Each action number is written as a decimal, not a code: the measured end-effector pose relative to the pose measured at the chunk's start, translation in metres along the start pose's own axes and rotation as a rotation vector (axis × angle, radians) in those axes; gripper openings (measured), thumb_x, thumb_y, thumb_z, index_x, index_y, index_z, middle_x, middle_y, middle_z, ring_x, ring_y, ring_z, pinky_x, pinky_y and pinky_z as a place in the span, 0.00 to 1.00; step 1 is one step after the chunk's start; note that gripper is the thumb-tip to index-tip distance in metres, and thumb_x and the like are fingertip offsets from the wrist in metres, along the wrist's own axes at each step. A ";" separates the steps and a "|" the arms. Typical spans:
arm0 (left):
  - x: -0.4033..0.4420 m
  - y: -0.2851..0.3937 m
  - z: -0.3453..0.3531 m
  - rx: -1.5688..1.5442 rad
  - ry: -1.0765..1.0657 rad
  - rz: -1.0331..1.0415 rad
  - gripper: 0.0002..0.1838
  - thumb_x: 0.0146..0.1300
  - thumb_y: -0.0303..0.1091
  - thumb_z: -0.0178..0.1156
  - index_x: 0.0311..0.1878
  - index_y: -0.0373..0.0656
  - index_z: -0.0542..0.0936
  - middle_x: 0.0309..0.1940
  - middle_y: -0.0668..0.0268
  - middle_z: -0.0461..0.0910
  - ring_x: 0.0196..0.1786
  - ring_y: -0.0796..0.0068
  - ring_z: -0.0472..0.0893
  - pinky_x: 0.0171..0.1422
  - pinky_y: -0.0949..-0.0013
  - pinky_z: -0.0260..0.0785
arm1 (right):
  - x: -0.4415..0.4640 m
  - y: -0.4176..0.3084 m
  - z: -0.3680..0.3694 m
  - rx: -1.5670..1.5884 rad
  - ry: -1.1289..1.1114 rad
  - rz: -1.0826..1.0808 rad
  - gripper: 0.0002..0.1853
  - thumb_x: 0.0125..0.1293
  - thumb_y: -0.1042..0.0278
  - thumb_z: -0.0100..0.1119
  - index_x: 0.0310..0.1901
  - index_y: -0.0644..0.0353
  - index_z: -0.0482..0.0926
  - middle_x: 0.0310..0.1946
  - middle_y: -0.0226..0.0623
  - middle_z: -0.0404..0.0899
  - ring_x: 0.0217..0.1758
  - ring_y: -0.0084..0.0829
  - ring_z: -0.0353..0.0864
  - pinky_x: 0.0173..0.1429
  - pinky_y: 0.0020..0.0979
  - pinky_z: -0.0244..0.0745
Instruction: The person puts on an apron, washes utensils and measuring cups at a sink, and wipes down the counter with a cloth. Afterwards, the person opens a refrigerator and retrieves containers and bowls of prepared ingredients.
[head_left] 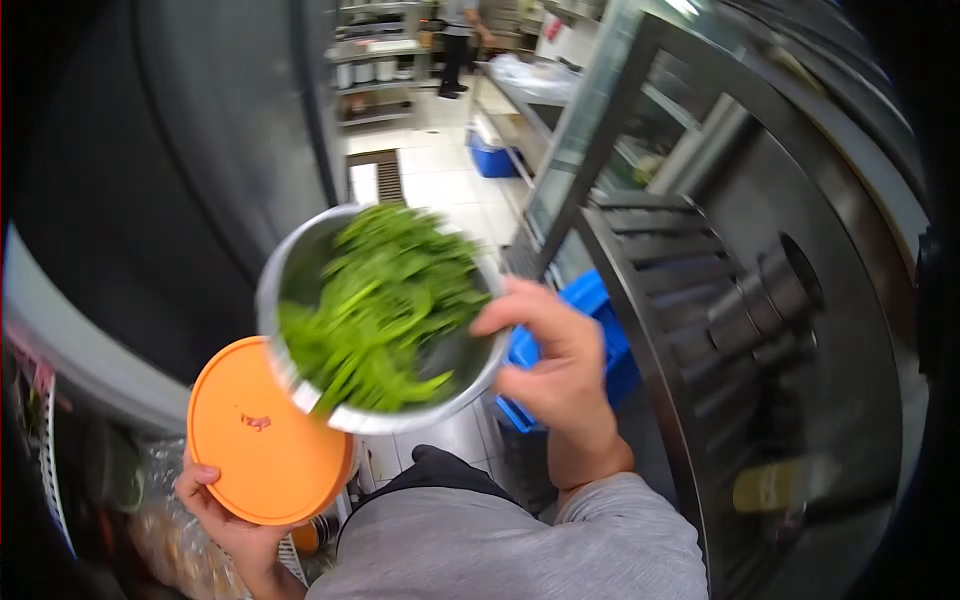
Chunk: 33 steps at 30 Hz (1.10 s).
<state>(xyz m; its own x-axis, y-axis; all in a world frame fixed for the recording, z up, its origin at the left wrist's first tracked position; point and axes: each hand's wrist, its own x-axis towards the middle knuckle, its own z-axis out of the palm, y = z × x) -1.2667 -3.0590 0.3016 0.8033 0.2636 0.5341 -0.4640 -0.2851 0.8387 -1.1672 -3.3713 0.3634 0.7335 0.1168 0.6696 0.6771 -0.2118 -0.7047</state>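
My right hand is closed on the rim of a round metal bowl, thumb and fingers pinching its right side. Chopped leafy greens fill much of the bowl, slightly blurred by motion. Lower left, my left hand grips a round orange lid by its edge, with the thumb on top. A small reddish mark shows on the lid. Whether a container sits beneath it is hidden. The bowl overlaps the lid's upper right edge.
A metal-framed glass door and a ribbed rack stand on the right. Below is a blue crate. Plastic-wrapped food lies lower left. Ahead, a tiled aisle has a floor drain, a steel counter and another person.
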 end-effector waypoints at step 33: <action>-0.126 0.043 -0.093 0.663 0.366 -0.327 0.41 0.33 0.49 0.81 0.51 0.47 0.70 0.67 0.45 0.61 0.67 0.46 0.67 0.69 0.58 0.62 | -0.009 -0.056 0.489 0.341 -0.697 -0.485 0.30 0.52 0.68 0.72 0.56 0.63 0.70 0.59 0.45 0.70 0.59 0.42 0.74 0.58 0.33 0.72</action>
<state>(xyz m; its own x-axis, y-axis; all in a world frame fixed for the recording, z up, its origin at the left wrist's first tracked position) -1.4222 -3.0188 0.2802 0.6341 0.6786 0.3707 0.1810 -0.5963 0.7821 -1.1825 -2.8855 0.2825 0.1588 0.7011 0.6951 0.8201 0.2983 -0.4883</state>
